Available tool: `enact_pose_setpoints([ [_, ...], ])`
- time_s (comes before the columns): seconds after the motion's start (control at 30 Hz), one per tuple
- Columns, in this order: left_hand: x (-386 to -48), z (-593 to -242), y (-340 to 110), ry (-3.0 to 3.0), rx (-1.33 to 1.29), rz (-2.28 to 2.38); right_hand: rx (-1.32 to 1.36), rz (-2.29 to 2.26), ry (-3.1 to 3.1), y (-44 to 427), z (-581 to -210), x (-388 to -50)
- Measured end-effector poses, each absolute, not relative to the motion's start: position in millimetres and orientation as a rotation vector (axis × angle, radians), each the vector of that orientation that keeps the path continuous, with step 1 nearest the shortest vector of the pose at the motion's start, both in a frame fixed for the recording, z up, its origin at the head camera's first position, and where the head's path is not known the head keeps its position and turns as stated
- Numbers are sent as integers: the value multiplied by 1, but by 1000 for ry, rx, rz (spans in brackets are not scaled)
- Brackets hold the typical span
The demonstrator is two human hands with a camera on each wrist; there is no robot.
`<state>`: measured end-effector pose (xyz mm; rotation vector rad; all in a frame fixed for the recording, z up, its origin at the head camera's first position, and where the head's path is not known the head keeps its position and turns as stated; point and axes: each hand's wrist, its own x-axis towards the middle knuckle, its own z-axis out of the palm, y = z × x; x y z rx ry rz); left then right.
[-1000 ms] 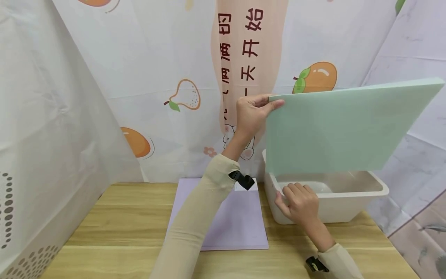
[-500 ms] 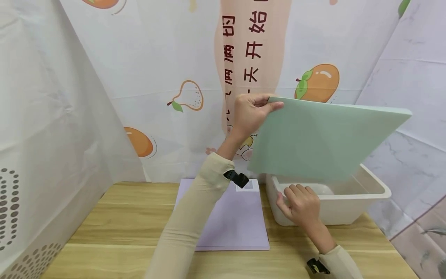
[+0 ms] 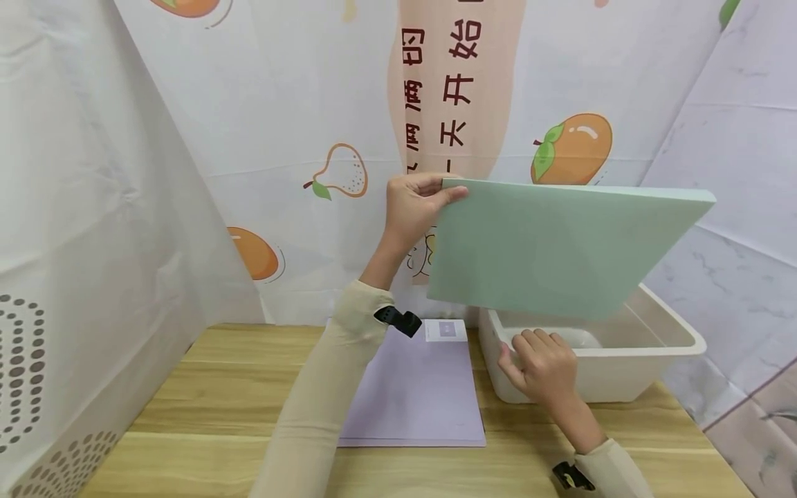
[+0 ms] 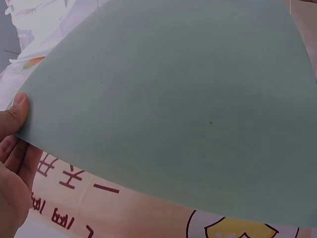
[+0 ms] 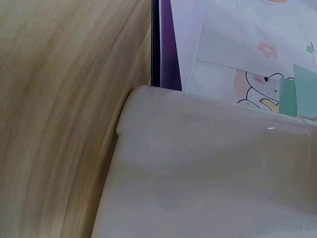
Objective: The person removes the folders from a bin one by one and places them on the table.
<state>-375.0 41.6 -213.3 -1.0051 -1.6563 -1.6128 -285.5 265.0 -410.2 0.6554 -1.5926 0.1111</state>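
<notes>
In the head view my left hand (image 3: pixel 411 211) pinches the upper left corner of a mint-green folder (image 3: pixel 548 249), thumb in front and fingers behind. The folder hangs in the air, tilted, above the back left of a white plastic bin (image 3: pixel 623 377). Its broad face fills most of the left wrist view, where the left hand (image 4: pixel 17 178) shows at the edge. My right hand (image 3: pixel 544 366) grips the bin's front left rim with curled fingers. The right wrist view shows the bin's wall (image 5: pixel 208 163) but not the hand.
A lavender folder (image 3: pixel 429 387) with a white label (image 3: pixel 445 330) lies on the wooden table (image 3: pixel 205 401), left of the bin. A white perforated basket (image 3: pixel 62 456) stands at the far left. A printed curtain (image 3: pixel 299 263) hangs behind the table.
My left hand has carried the mint-green folder leftward, and its right end has come lower and left, uncovering more of the bin. The right hand stays on the bin's rim.
</notes>
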Motion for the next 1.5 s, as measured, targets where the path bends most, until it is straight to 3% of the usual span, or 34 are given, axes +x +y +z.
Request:
enact_pose_setpoints([
  [1.5,-380,-241,-25,-1520,-748,-1653,652,128,-1578,266,-414,-288],
])
